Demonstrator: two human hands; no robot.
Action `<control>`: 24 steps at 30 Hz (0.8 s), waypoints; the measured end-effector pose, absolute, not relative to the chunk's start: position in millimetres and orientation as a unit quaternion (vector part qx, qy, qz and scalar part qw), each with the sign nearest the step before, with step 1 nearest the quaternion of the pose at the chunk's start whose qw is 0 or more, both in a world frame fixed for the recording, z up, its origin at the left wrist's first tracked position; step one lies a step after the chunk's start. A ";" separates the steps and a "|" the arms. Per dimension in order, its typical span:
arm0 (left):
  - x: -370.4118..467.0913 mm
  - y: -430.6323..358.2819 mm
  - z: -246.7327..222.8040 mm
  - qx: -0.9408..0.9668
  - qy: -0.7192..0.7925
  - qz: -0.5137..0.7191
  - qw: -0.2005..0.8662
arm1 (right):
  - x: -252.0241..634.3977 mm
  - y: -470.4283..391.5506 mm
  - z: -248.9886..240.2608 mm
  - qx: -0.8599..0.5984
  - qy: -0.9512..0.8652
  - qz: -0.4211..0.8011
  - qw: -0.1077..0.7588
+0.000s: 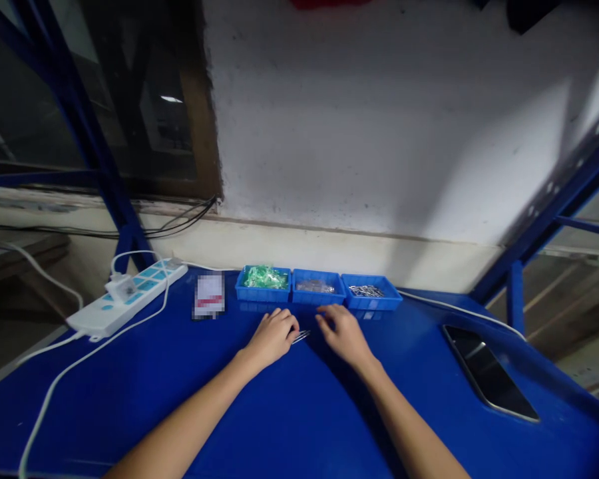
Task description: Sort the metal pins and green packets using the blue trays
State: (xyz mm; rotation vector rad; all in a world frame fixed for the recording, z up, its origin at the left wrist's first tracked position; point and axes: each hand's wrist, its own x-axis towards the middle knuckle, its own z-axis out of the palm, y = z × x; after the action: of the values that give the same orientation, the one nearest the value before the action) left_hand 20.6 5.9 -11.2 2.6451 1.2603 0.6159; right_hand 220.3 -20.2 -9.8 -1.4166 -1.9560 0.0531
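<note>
My left hand [273, 336] is low over the blue tabletop, fingers curled and closed on a few thin, shiny metal pins [301, 336]. Their free ends stick out to the right of the fingertips. My right hand [345, 334] is a short way to the right, thumb and index finger apart with nothing visible between them. Its fingertips are just in front of the middle blue bin [317, 299], which holds small clear pieces. The right bin [374, 303] contains metal pins, and the left bin [262, 293] has green and clear plastic pieces.
A white power strip [100, 318] with a plug and cables lies at the left. Beside the bins is a small blurred-out packet [209, 296]. A dark phone [489, 372] rests at the right. Blue frame posts [516, 299] rise at both sides, with a wall behind.
</note>
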 end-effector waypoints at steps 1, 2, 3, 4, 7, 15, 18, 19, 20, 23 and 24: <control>17.8 4.4 -11.3 0.880 0.422 0.205 0.073 | 210.3 -23.1 -10.4 -0.534 -0.774 0.038 0.340; 14.9 2.9 -11.0 0.880 0.424 0.202 0.074 | 202.7 -25.4 -11.2 -0.522 -0.787 0.052 0.324; 12.3 1.7 -10.2 0.880 0.426 0.197 0.075 | 197.6 -26.8 -12.3 -0.517 -0.795 0.062 0.312; 10.3 0.9 -9.3 0.880 0.429 0.190 0.077 | 194.7 -27.5 -13.5 -0.515 -0.798 0.070 0.304; 8.8 1.4 -7.7 0.878 0.437 0.178 0.080 | 194.9 -25.8 -16.6 -0.517 -0.794 0.095 0.306; 12.9 4.2 -16.8 0.864 0.378 0.283 0.177 | 196.7 -22.8 -14.4 -0.482 -0.788 0.141 0.357; 11.6 3.0 -15.1 0.855 0.376 0.302 0.193 | 194.8 -23.3 -13.0 -0.472 -0.796 0.137 0.354; 11.1 2.8 -13.9 0.849 0.379 0.310 0.198 | 194.4 -23.6 -12.4 -0.471 -0.796 0.137 0.355; 10.5 2.9 -12.7 0.843 0.383 0.320 0.203 | 194.1 -24.1 -11.7 -0.470 -0.796 0.137 0.357; 9.0 3.5 -10.5 0.825 0.394 0.345 0.215 | 193.0 -25.7 -9.9 -0.465 -0.799 0.135 0.357; 8.7 3.6 -10.3 0.821 0.395 0.350 0.219 | 192.6 -26.1 -9.7 -0.465 -0.799 0.135 0.356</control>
State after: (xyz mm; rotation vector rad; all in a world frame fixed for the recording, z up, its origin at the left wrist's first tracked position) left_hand 8.7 3.6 -10.3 2.2707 1.0942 0.9687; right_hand 192.6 -26.1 -9.7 -1.2000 -2.0647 0.3480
